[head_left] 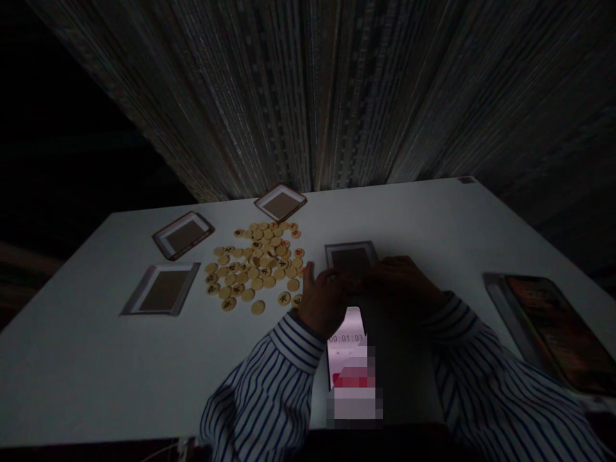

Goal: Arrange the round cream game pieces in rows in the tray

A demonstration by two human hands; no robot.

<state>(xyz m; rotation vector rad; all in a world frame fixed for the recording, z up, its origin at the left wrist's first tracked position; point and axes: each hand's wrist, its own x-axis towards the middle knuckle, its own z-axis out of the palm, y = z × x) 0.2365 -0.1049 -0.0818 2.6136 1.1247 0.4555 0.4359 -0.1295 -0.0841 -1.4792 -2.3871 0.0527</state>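
Note:
My left hand (323, 300) is over the near left corner of a shallow open box (374, 248), its thumb held apart from its bent forefinger. My right hand (402, 279) comes in from the right at the box's near right side, close to my left fingertips. Deep shadow hides its fingertips and anything between them. Left of my hands, a heap of round, pale wooden Chinese chess pieces (257, 273) spreads over the table; some show black or red characters and others look blank.
Below my hands lies a lit phone (346, 324) showing a timer. Another phone (561, 327) is at the right of the white table (269, 366). Three more shallow boxes stand left and behind: one at the back (303, 200), one far left (158, 249), one nearer (188, 292).

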